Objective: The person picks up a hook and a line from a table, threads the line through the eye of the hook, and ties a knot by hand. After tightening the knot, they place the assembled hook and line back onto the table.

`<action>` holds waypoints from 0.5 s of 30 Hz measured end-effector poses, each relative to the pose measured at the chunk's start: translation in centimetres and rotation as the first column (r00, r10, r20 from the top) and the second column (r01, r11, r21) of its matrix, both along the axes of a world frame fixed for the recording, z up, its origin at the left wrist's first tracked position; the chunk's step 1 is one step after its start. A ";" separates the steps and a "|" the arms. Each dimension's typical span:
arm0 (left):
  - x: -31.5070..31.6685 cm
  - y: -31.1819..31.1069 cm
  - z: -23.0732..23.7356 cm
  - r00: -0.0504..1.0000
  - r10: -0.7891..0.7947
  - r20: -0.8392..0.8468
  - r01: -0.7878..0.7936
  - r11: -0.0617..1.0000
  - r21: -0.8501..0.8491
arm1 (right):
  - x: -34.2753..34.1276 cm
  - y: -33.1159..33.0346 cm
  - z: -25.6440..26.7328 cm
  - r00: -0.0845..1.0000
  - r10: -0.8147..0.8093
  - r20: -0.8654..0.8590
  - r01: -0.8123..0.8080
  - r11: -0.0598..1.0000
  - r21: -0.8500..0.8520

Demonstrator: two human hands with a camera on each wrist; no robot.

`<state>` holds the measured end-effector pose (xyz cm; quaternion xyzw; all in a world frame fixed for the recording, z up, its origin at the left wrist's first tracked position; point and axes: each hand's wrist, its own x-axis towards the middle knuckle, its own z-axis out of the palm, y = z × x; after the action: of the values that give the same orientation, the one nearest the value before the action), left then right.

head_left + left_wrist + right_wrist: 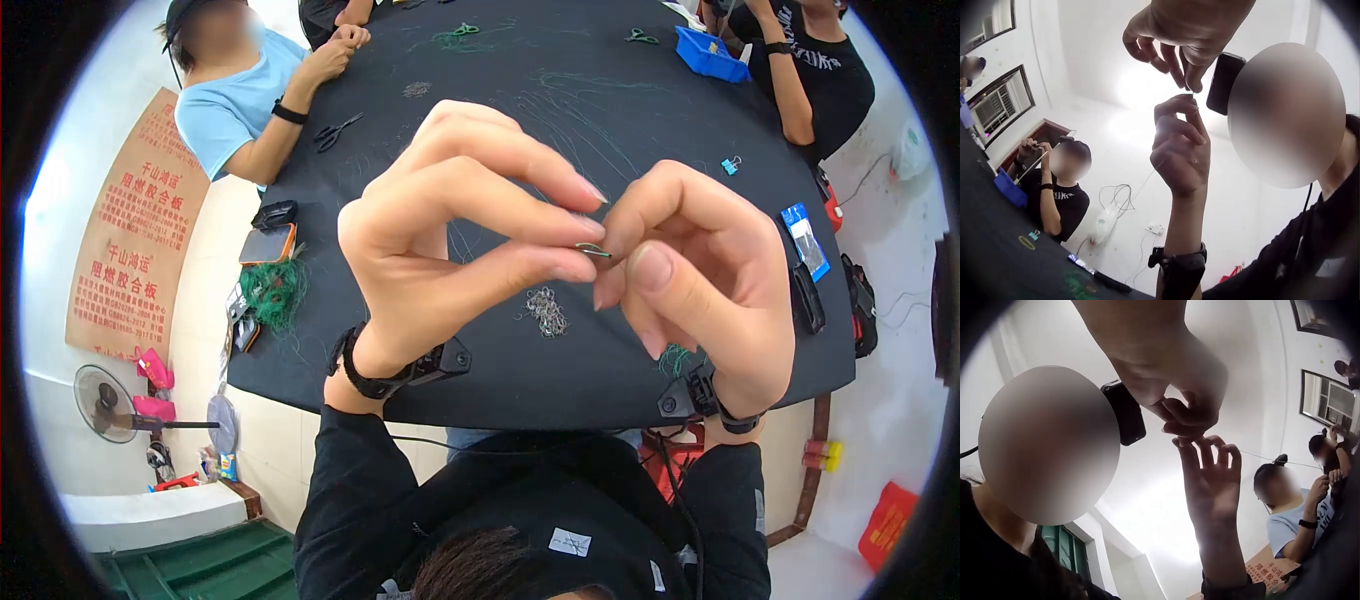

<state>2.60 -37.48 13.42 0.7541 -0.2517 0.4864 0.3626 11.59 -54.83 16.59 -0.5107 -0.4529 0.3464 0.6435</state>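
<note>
Between the thumb and index fingertips of my left hand (455, 205) I pinch a small fish hook (592, 249), with green line along it. My right hand (700, 265) is close against it on the right, fingers curled and thumb bent over them, gripping the thin line. The line's course inside the right hand is hidden by the fingers. In the left wrist view, the right hand (1179, 147) meets the left fingertips from below. Under the hands, a pile of fish hooks (547, 312) lies on the black-covered table (480, 385).
Tangled green line (272, 297) lies at the left table edge, near black scissors (337, 132). Loose strands (580, 120) spread across the middle. A blue tray (711, 55), a blue binder clip (732, 165) and a blue packet (805, 243) sit on the right. Other people sit around the table.
</note>
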 end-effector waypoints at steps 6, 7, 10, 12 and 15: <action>-0.4 -0.1 0.8 0.997 0.068 0.035 -0.073 0.988 0.134 | -0.5 0.6 -0.9 0.990 -0.108 0.089 0.095 0.987 0.133; -0.7 0.1 1.1 0.994 0.100 0.045 -0.106 0.980 0.167 | -0.7 0.7 -0.9 0.989 -0.106 0.102 0.095 0.989 0.113; -3.0 1.3 2.3 0.985 0.165 -0.042 -0.157 0.977 0.143 | -1.6 1.1 -1.2 0.974 -0.088 0.211 0.087 0.996 0.014; -5.4 4.0 2.1 0.994 -0.002 -0.107 -0.002 0.999 -0.044 | -2.6 1.8 -2.8 0.917 -0.050 0.396 0.024 0.997 0.071; -11.2 10.2 0.8 0.836 -0.265 -0.480 0.219 0.964 -0.150 | -6.0 3.1 -6.4 0.730 0.015 0.683 -0.167 0.973 0.157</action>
<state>-8.58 -27.25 14.24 0.7985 -0.2218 0.2376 0.5067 5.55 -51.76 10.14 -0.5087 -0.7140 0.1188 0.4661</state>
